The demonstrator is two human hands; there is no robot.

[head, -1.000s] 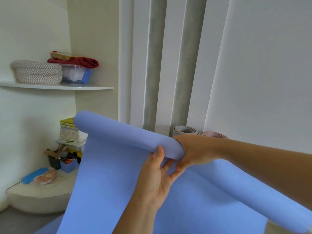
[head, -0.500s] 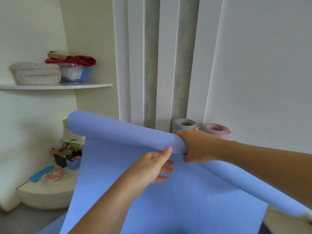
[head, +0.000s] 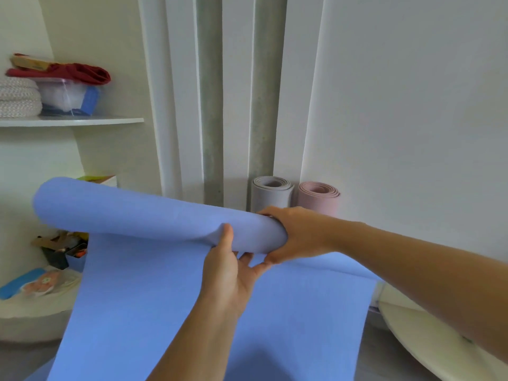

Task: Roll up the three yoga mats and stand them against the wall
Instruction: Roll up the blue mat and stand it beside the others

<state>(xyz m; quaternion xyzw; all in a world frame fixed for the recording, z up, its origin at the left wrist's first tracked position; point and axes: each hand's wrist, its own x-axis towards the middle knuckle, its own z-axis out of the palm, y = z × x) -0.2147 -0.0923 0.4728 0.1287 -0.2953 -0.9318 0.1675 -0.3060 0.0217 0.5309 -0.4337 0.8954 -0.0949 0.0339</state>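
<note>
A blue yoga mat [head: 143,292] is held up in front of me, its top part wound into a thick roll and the rest hanging down as a flat sheet. My left hand [head: 231,268] grips the roll from below, thumb pressed into its front. My right hand [head: 297,235] wraps round the roll just to the right of it. Behind my hands a grey rolled mat [head: 270,195] and a pink rolled mat [head: 319,198] stand upright against the wall [head: 412,105].
On the left, a curved shelf [head: 82,121] carries a woven basket, a plastic box and red cloth. Under it a low ledge [head: 33,306] has small boxes and packets. A round pale surface [head: 428,334] sits low on the right.
My left hand has gone from hovering off the roll back to gripping it from below. The view has dropped and shifted right, so more of both standing mats shows.
</note>
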